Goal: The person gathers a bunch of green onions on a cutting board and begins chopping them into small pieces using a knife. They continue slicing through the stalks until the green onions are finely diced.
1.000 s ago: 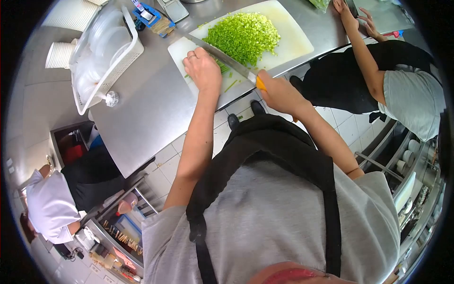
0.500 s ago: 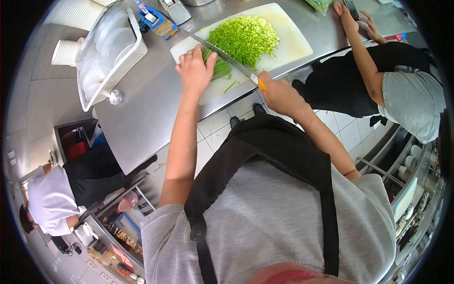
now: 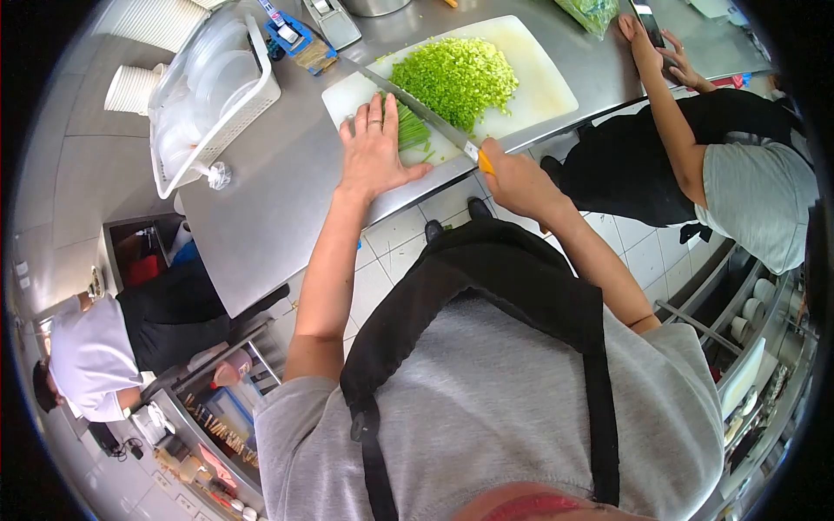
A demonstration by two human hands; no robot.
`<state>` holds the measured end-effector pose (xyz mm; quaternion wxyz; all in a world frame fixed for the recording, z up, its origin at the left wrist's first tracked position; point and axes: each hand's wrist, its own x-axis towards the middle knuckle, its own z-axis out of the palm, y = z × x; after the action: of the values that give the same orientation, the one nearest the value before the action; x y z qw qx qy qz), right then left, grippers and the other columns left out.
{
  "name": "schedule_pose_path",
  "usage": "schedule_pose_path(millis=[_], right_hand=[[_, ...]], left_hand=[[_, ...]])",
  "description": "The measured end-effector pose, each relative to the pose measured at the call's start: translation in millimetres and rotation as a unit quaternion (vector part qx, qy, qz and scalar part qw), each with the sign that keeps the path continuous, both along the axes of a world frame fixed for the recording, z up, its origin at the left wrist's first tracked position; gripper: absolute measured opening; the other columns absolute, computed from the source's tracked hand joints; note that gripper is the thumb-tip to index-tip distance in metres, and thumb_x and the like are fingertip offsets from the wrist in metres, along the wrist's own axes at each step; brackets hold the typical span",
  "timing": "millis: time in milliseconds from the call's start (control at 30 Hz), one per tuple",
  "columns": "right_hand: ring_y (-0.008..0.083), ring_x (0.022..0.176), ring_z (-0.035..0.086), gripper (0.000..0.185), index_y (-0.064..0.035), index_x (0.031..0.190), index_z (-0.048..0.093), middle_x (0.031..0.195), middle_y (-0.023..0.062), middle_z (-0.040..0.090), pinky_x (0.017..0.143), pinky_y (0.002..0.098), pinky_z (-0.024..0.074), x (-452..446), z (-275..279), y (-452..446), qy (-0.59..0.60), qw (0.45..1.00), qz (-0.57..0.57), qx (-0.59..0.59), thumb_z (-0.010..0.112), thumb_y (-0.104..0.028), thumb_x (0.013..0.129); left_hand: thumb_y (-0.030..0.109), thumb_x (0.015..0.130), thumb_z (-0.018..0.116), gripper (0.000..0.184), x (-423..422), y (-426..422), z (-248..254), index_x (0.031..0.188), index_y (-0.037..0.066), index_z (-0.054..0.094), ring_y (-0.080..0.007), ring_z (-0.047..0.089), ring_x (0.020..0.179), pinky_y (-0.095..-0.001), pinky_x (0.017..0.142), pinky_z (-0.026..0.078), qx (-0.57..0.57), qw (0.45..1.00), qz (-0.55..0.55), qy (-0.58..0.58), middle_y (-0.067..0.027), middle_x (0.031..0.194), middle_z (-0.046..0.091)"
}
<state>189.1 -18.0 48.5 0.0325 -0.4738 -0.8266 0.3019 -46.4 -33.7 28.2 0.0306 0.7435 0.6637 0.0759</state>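
Observation:
My right hand [image 3: 521, 181] is wrapped round the yellow handle of a long kitchen knife [image 3: 426, 115], whose blade slants across the white cutting board [image 3: 549, 87]. On the blade's far side lies a heap of finely chopped scallions [image 3: 456, 78]. Uncut scallion stalks [image 3: 412, 130] lie on the near side, between the blade and my left hand [image 3: 373, 154]. That hand is open, palm down, its fingers spread at the edge of the stalks and its thumb stretched out toward the knife handle. How firmly the fingers touch the stalks is hidden.
A white basket of clear plastic lids [image 3: 221, 87] stands left on the steel counter [image 3: 252, 208]. A blue tape dispenser [image 3: 295, 43] sits behind the board. At the right, a co-worker holds a phone [image 3: 645, 22] beside a bag of greens [image 3: 586, 13]. Another person is at lower left.
My left hand has spread its fingers and thumb and shifted slightly back toward me on the stalks. The knife stays in my right hand, nearly in the same place. The view has shifted slightly.

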Motion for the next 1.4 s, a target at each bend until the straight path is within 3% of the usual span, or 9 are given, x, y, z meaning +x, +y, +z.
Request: schedule_pose_path(millis=[467, 667, 833, 1167, 1400], right_hand=[[0.0463, 0.08, 0.061, 0.024, -0.0032, 0.106, 0.041, 0.081, 0.0257, 0.063, 0.073, 0.0556, 0.0471, -2.2, -2.6, -2.9, -0.007, 1.0, -0.005, 0.006, 0.047, -0.007, 0.083], [0.046, 0.077, 0.061, 0.022, -0.0044, 0.102, 0.042, 0.077, 0.025, 0.063, 0.071, 0.0555, 0.0474, -9.3, 2.0, -16.3, -0.023, 0.999, -0.013, 0.039, 0.046, -0.004, 0.08], [0.0463, 0.076, 0.061, 0.021, -0.0042, 0.101, 0.042, 0.076, 0.0263, 0.062, 0.07, 0.057, 0.0461, -10.6, 9.6, -18.3, -0.019, 0.999, -0.02, 0.031, 0.045, -0.003, 0.08], [0.0475, 0.073, 0.061, 0.022, -0.004, 0.103, 0.042, 0.074, 0.0266, 0.062, 0.069, 0.0575, 0.0466, -11.4, 3.3, -22.6, -0.014, 0.999, -0.015, 0.028, 0.044, -0.003, 0.081], [0.0465, 0.072, 0.061, 0.022, -0.004, 0.104, 0.042, 0.073, 0.0261, 0.062, 0.066, 0.0564, 0.0476, -12.5, 1.2, -24.4, -0.017, 0.999, -0.007, 0.03, 0.045, -0.004, 0.082]], left_hand=[[0.048, 0.065, 0.071, 0.106, -9.6, 5.8, -18.6, 0.141, -0.007, 0.021, -0.0372, 0.033, 0.127, -0.0488, 0.102, 0.026, 0.081, 0.996, -0.027, -0.015, -0.0233, 0.144, 0.03], [0.047, 0.071, 0.068, 0.093, 0.0, 11.3, -28.2, 0.135, -0.009, 0.032, -0.0346, 0.04, 0.12, -0.0477, 0.097, 0.031, 0.106, 0.994, 0.01, 0.031, -0.023, 0.135, 0.04], [0.038, 0.076, 0.068, 0.079, 7.4, 11.1, -35.7, 0.132, -0.009, 0.037, -0.033, 0.04, 0.116, -0.0469, 0.093, 0.032, 0.147, 0.989, 0.031, 0.01, -0.0197, 0.128, 0.046], [0.037, 0.077, 0.068, 0.079, 4.4, 8.4, -35.7, 0.135, -0.005, 0.034, -0.033, 0.039, 0.119, -0.0454, 0.097, 0.031, 0.129, 0.991, 0.04, 0.015, -0.0176, 0.13, 0.045], [0.043, 0.073, 0.069, 0.086, 2.3, 8.8, -33.1, 0.134, -0.006, 0.035, -0.032, 0.04, 0.117, -0.0459, 0.096, 0.03, 0.129, 0.991, 0.028, 0.008, -0.0179, 0.128, 0.046]])
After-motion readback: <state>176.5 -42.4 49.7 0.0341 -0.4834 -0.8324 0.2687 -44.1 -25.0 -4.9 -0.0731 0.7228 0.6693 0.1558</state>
